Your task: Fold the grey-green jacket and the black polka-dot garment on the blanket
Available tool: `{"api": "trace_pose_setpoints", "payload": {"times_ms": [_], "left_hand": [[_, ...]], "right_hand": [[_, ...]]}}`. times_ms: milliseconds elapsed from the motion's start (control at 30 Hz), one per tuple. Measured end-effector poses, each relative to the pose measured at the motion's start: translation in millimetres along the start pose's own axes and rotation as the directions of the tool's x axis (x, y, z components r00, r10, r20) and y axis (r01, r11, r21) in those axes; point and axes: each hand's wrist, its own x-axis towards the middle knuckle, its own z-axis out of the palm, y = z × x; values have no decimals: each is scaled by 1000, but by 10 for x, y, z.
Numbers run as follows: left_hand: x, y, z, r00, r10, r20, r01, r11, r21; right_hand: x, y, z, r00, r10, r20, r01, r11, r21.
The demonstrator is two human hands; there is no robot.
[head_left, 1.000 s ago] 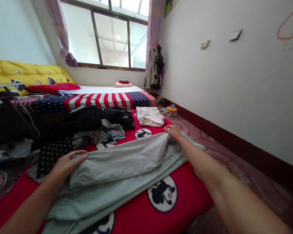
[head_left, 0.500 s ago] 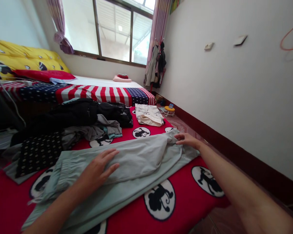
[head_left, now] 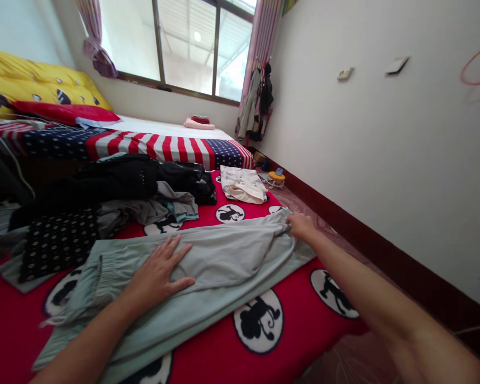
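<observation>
Pale green-grey pants lie lengthwise on a red blanket with monkey figures in white circles. Their gathered waistband and drawstring are at the left, the leg ends at the right. My left hand rests flat on the upper part of the pants with its fingers spread. At the far leg end, my right hand has its fingers closed on the fabric, which bunches slightly there; the fingertips are partly hidden.
A heap of dark clothes and a black patterned garment lie at the left. A folded white garment sits farther back. Beyond are a bed with a striped cover and a small yellow stool. A wall runs along the right.
My right hand has gone from loosely open fingers to closed on the leg end. My left hand has settled flatter on the pants. The view has shifted slightly.
</observation>
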Motion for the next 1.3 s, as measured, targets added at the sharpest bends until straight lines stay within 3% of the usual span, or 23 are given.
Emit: {"api": "trace_pose_setpoints", "payload": {"times_ms": [67,167,267,367,467,600,667,733,800,867,933,967,1067,1200,1300], "left_hand": [[-18,53,-33,1000,-6,-27,6,1000,15],[-55,146,-107,1000,-4,-20,5,1000,31],[-76,222,-170,999,-44,27,44,999,28],[-81,239,-190,995,-82,56,82,997,9],[-113,193,-206,989,-133,66,133,991,4],[-220,37,-353,976,-215,38,213,975,56],[-295,-103,-485,965,-260,-17,261,963,68],[-386,-287,-617,944,-313,-107,313,950,-24],[-490,-494,-712,870,-434,-234,358,883,-304],[-607,-690,-749,734,-604,-311,351,729,-588],[-728,-844,-733,596,-733,-326,333,596,-731],[-784,-899,-712,552,-768,-324,334,560,-758],[-906,-987,-648,491,-821,-293,306,477,-824],[-936,-997,-622,474,-842,-259,231,403,-886],[-917,-990,-627,459,-855,-242,200,365,-909]], "right_hand": [[-99,-298,-59,996,-50,-79,48,999,-23],[-347,-793,-2,942,-292,-167,300,954,26],[-623,-1134,272,861,-501,-91,506,861,48],[-760,-1227,614,872,-490,-2,490,872,-8],[-733,-1181,830,896,-443,-10,442,895,-56],[-677,-1172,830,892,-446,-70,442,894,-74],[-745,-1294,754,878,-455,-148,454,890,-41],[-912,-1539,664,841,-503,-200,524,849,64],[-1161,-1891,581,784,-588,-197,620,752,225],[-1436,-2301,518,738,-655,-166,663,654,366],[-1670,-2713,482,714,-692,-108,659,612,437],[-1756,-2905,473,717,-694,-65,639,618,458],[-1876,-3394,470,760,-647,64,546,689,476],[-1852,-3834,485,835,-530,151,438,804,402],[-1834,-4037,507,822,-553,137,490,808,326]]}}
